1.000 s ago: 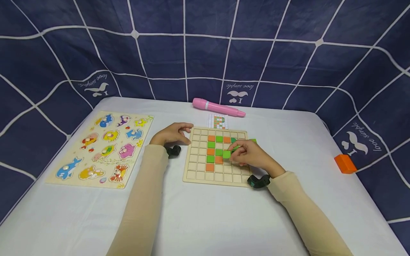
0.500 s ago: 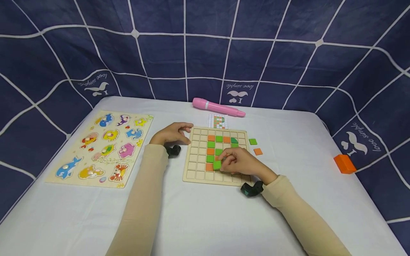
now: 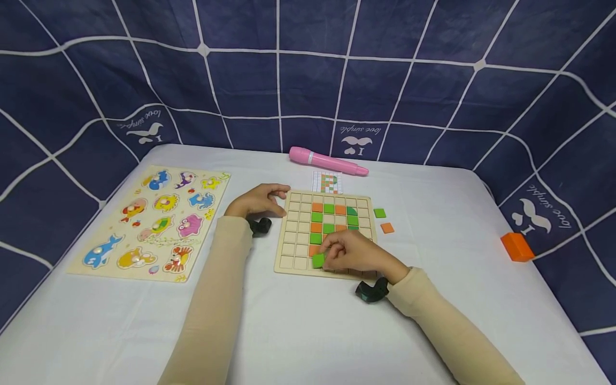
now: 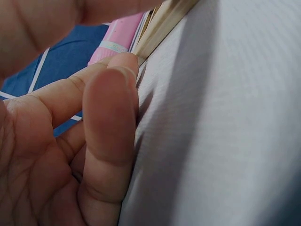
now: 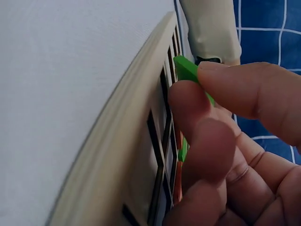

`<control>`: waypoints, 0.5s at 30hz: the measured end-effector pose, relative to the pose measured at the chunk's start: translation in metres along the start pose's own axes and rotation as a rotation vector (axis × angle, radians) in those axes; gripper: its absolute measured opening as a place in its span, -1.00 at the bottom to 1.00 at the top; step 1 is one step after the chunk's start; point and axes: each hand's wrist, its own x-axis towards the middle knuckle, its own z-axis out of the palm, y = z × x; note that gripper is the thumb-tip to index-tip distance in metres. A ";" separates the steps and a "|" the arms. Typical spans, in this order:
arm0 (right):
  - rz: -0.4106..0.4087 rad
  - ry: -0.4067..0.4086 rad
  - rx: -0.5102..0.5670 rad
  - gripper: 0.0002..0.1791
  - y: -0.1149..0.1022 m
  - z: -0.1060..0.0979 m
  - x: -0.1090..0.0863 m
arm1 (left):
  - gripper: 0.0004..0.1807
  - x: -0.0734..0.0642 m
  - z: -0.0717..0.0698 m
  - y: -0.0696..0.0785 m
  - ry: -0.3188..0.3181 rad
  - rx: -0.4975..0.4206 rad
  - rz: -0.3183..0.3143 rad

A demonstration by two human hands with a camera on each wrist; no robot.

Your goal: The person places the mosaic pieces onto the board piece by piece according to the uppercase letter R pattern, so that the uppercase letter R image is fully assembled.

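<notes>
A wooden grid board lies on the white table, with orange and green square tiles and a dark green quarter-round tile set in its cells. Between thumb and index finger, my right hand pinches a green square tile over the board's front rows. In the right wrist view that green tile is tilted close to the grid. My left hand touches the board's left edge with thumb and fingertips, its fingers loosely bent. Part of the board's lower right is hidden behind my right hand.
A green tile and an orange tile lie right of the board. Behind it are a small pattern card and a pink pen-like stick. A sea-animal peg puzzle lies left; an orange block stands far right.
My right hand has carried the green tile leftward and toward the board's front edge. The loose green and orange tiles at the right have come into full view. My left hand stays nearly still.
</notes>
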 end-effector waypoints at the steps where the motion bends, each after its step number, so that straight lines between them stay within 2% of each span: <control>1: 0.000 0.002 -0.014 -0.79 0.000 0.001 0.000 | -0.06 0.000 0.000 0.000 0.001 0.000 0.000; 15: 0.007 0.029 -0.134 -0.84 -0.007 0.011 0.004 | -0.05 0.000 0.000 0.001 -0.005 0.013 0.006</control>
